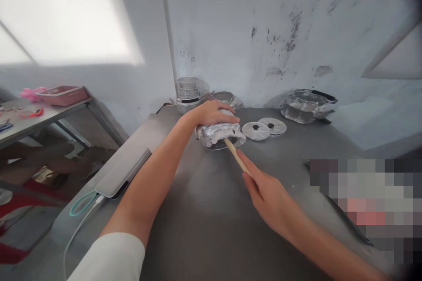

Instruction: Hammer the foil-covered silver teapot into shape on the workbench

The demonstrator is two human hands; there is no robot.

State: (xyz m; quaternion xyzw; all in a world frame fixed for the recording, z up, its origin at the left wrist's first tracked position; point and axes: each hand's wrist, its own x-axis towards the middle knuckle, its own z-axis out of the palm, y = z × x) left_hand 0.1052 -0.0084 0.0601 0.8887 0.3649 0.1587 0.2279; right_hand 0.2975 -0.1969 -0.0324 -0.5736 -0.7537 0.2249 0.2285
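A dented silvery metal pot, perhaps a kettle [216, 131], lies tipped on the grey table with its open mouth towards me. My left hand [214, 113] lies over its top, fingers curved round the metal, steadying it. My right hand [263, 189] is closed round a pale wooden stick [236, 154]. The stick's far end reaches into the pot's mouth, and its tip is hidden there. Just right of the pot are two round silvery lids [263, 134] with black knobs, one partly overlapping the other.
A dark-handled kettle [301, 107] stands at the back right. Behind my left hand are a stacked steamer pot [187, 90] and another metal pot [224, 96]. A white power bank [123, 171] with a cable lies left. A pink basket [66, 95] sits on a side table.
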